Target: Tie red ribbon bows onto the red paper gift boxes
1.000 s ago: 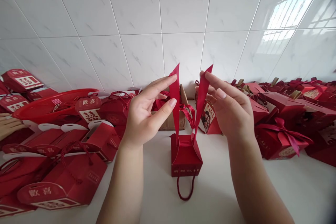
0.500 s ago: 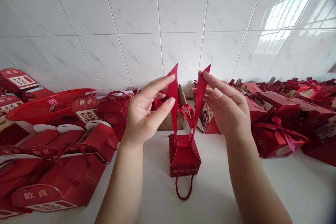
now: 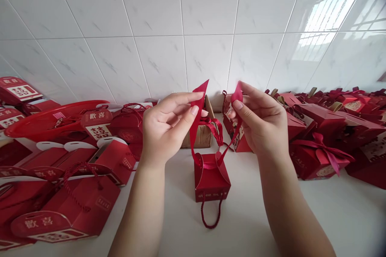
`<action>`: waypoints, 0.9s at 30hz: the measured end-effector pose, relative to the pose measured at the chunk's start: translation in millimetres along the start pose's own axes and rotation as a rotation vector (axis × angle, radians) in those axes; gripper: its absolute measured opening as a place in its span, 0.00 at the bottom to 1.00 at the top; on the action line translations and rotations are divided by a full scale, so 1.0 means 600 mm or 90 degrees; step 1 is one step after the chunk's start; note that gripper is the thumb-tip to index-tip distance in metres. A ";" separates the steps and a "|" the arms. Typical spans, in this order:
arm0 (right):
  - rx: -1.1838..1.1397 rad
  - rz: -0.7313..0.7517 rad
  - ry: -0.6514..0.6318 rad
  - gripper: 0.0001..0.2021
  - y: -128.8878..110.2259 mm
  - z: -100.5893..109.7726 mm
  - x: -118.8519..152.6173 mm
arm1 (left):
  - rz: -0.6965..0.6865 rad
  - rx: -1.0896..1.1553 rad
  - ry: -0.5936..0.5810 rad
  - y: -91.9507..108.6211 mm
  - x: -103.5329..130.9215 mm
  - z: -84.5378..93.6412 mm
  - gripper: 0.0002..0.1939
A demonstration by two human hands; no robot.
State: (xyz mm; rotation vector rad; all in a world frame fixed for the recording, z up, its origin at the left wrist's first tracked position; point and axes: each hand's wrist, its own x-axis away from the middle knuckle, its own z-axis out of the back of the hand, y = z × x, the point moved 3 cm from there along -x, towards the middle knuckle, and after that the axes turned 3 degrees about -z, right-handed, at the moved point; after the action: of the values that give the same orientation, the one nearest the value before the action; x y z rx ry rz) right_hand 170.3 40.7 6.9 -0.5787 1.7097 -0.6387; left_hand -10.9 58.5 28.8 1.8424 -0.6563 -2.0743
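Pinched between thumb and fingers, one end of the ribbon [image 3: 193, 133] is in the left hand [image 3: 163, 126], the other in the right hand [image 3: 265, 122]. Behind stands a white, grey-veined tiled wall [image 3: 208, 4], reflecting a barred window at right. Below spreads a white table [image 3: 241, 213]. Red boxes [image 3: 87, 204] crowd both sides, with a red tray [image 3: 33, 122] at left. Centred, the small box [image 3: 212, 182] bears the ribbon.
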 end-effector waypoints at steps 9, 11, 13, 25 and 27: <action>-0.033 -0.130 -0.031 0.03 0.003 -0.012 0.002 | 0.113 0.094 -0.093 0.002 0.005 -0.026 0.15; -0.033 -0.133 -0.057 0.02 0.004 -0.015 0.004 | 0.121 0.079 -0.101 -0.001 0.006 -0.029 0.14; -0.030 -0.135 -0.090 0.03 0.004 -0.018 0.006 | 0.128 0.057 -0.099 -0.004 0.005 -0.029 0.15; -0.043 -0.190 -0.251 0.08 -0.012 -0.029 0.015 | 0.134 -0.002 -0.087 -0.011 0.000 -0.020 0.09; -0.050 -0.207 -0.235 0.07 -0.010 -0.032 0.015 | 0.127 -0.006 -0.088 -0.012 0.000 -0.019 0.10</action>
State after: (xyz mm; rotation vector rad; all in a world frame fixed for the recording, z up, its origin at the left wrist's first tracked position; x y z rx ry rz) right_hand 150.0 32.6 8.3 -0.9802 1.3081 -0.6475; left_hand 0.8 63.3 24.1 1.5689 -0.8271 -2.0806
